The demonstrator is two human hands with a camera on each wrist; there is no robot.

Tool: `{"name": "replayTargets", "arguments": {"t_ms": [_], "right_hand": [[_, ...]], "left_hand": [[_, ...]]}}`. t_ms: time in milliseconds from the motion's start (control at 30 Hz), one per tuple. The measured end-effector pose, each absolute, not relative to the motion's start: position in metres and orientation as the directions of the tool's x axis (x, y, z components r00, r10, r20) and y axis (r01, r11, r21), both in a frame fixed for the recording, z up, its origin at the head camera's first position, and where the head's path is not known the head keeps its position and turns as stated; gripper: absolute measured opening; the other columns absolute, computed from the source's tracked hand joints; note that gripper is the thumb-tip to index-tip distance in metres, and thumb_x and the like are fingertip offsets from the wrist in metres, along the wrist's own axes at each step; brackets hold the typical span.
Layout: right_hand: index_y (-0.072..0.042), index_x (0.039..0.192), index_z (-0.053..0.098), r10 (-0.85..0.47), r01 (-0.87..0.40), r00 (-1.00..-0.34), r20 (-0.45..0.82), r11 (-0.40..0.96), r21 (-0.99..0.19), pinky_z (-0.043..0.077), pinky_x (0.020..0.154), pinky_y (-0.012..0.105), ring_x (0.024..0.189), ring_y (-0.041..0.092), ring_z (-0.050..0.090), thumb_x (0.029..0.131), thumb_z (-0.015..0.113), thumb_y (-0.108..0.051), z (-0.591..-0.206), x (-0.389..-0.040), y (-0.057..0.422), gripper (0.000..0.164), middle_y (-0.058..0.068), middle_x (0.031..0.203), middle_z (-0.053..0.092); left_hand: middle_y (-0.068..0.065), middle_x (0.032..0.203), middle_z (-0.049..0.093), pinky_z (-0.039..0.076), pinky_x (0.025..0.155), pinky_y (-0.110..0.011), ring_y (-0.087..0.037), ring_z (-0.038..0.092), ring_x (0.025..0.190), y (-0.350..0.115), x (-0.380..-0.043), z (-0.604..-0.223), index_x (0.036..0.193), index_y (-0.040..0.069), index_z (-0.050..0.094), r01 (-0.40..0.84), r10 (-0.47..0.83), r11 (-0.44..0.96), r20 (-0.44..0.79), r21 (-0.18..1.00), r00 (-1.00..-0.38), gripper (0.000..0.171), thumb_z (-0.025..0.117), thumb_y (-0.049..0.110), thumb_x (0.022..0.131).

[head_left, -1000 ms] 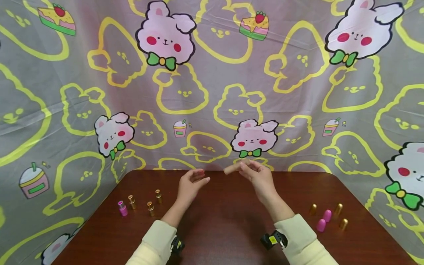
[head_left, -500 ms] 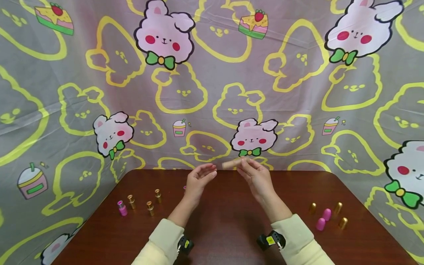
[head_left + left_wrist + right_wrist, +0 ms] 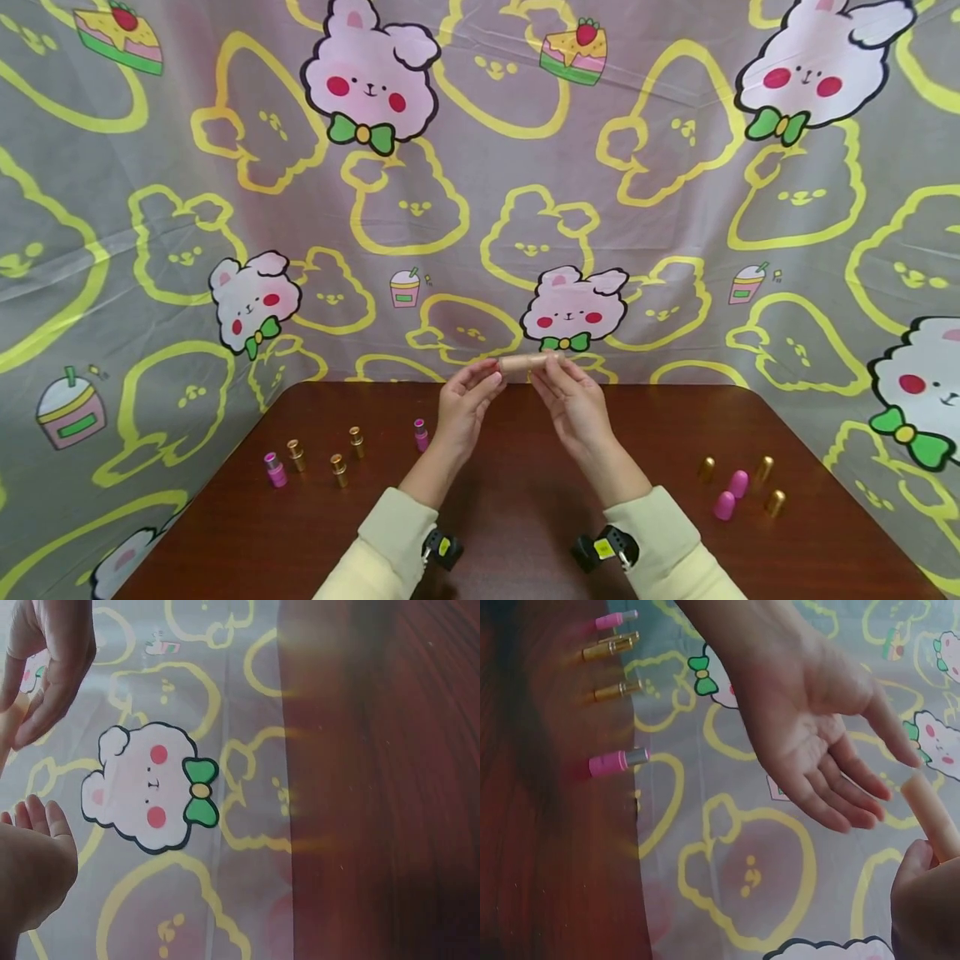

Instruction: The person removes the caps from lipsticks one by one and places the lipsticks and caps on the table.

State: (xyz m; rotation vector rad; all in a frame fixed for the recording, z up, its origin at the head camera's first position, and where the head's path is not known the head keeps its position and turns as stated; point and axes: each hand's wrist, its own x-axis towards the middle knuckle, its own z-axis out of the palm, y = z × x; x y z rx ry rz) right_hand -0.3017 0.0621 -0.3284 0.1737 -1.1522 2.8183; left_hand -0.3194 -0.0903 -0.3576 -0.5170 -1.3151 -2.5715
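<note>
In the head view, a beige tube [image 3: 519, 362] is held up level above the far part of the table. My right hand [image 3: 576, 408] pinches its right end between thumb and fingers. My left hand [image 3: 463, 408] reaches to the tube's left end, its fingers spread and loosely bent. The right wrist view shows the left hand [image 3: 810, 727] with one fingertip close to the tube's end [image 3: 930, 810]; whether it touches cannot be told. In the left wrist view, the right hand [image 3: 56, 667] grips the tube, which runs off the left edge.
On the left of the table stand pink lipstick tubes [image 3: 276, 471] and several gold lipstick tubes [image 3: 339, 472]. Pink caps [image 3: 724, 506] and gold caps [image 3: 776, 502] stand on the right. A patterned curtain [image 3: 465, 200] hangs behind the dark red-brown table [image 3: 517, 517].
My left hand has moved right and up to the tube's left end, uncovering a pink lipstick tube behind it. My right hand has shifted slightly left, and the tube has turned level.
</note>
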Motion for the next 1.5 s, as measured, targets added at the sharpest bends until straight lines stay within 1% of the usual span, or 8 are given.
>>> {"name": "replayTargets", "arguments": {"t_ms": [133,367,533,800,1033,1267,1367,1500], "right_hand": [[-0.010,0.092,0.072,0.043,-0.129,-0.989,0.144,-0.741,-0.659,0.050,0.091,0.035,0.088,0.014,0.067,0.095,0.059,-0.006,-0.328,-0.301,0.061,0.014,0.003,0.093,0.069],[-0.010,0.094,0.072,0.049,-0.138,-0.987,0.154,-0.751,-0.646,0.050,0.090,0.033,0.088,0.014,0.067,0.095,0.060,-0.008,-0.328,-0.300,0.058,0.012,0.003,0.092,0.069],[-0.008,0.101,0.071,0.059,-0.138,-0.988,0.141,-0.747,-0.650,0.050,0.090,0.033,0.089,0.014,0.067,0.094,0.061,-0.008,-0.327,-0.298,0.056,0.012,0.004,0.094,0.068],[-0.004,0.111,0.068,0.064,-0.138,-0.989,0.136,-0.742,-0.656,0.049,0.091,0.034,0.092,0.015,0.067,0.095,0.061,-0.008,-0.329,-0.297,0.056,0.019,0.005,0.098,0.067],[-0.010,0.100,0.071,0.050,-0.139,-0.987,0.153,-0.747,-0.650,0.049,0.092,0.033,0.093,0.015,0.067,0.095,0.059,-0.007,-0.331,-0.296,0.055,0.013,0.006,0.099,0.066],[-0.007,0.104,0.071,0.050,-0.146,-0.985,0.164,-0.743,-0.653,0.049,0.091,0.033,0.093,0.016,0.068,0.095,0.060,-0.006,-0.333,-0.295,0.055,0.014,0.006,0.099,0.067],[-0.007,0.101,0.071,0.050,-0.149,-0.985,0.166,-0.739,-0.657,0.049,0.091,0.033,0.093,0.017,0.068,0.095,0.060,-0.006,-0.333,-0.295,0.055,0.013,0.006,0.100,0.066],[-0.009,0.097,0.071,0.053,-0.154,-0.984,0.170,-0.731,-0.665,0.049,0.092,0.033,0.094,0.017,0.067,0.095,0.059,-0.005,-0.334,-0.295,0.055,0.013,0.006,0.101,0.065]], "left_hand": [[-0.007,0.094,0.066,0.053,0.088,-0.035,-0.017,0.067,0.087,-0.084,-0.319,-0.352,0.102,-0.003,0.066,0.327,-0.026,-0.593,0.388,0.736,-0.921,0.017,0.057,-0.011,0.089],[-0.006,0.091,0.065,0.053,0.087,-0.035,-0.015,0.066,0.084,-0.078,-0.319,-0.346,0.093,0.003,0.066,0.298,-0.016,-0.625,0.370,0.722,-0.929,0.017,0.058,-0.011,0.088],[-0.005,0.089,0.064,0.054,0.085,-0.032,-0.014,0.065,0.082,-0.076,-0.318,-0.343,0.090,0.006,0.065,0.288,-0.009,-0.626,0.363,0.725,-0.932,0.018,0.059,-0.011,0.088],[-0.007,0.091,0.065,0.053,0.085,-0.031,-0.015,0.064,0.084,-0.076,-0.319,-0.341,0.089,0.007,0.067,0.284,0.004,-0.632,0.370,0.721,-0.929,0.016,0.062,-0.007,0.088],[-0.007,0.091,0.066,0.054,0.084,-0.031,-0.016,0.065,0.085,-0.077,-0.319,-0.343,0.092,0.006,0.068,0.281,0.015,-0.640,0.378,0.715,-0.926,0.021,0.058,-0.012,0.088],[-0.007,0.090,0.067,0.054,0.084,-0.033,-0.016,0.067,0.085,-0.077,-0.317,-0.343,0.094,0.001,0.068,0.297,-0.003,-0.619,0.377,0.727,-0.926,0.019,0.059,-0.013,0.087],[-0.007,0.090,0.068,0.054,0.085,-0.035,-0.016,0.068,0.085,-0.077,-0.317,-0.344,0.094,0.000,0.069,0.319,-0.020,-0.594,0.383,0.738,-0.924,0.016,0.061,-0.012,0.087],[-0.007,0.088,0.069,0.054,0.085,-0.034,-0.017,0.069,0.083,-0.078,-0.318,-0.346,0.091,0.002,0.069,0.340,-0.029,-0.570,0.395,0.748,-0.918,0.014,0.063,-0.010,0.087]]}}
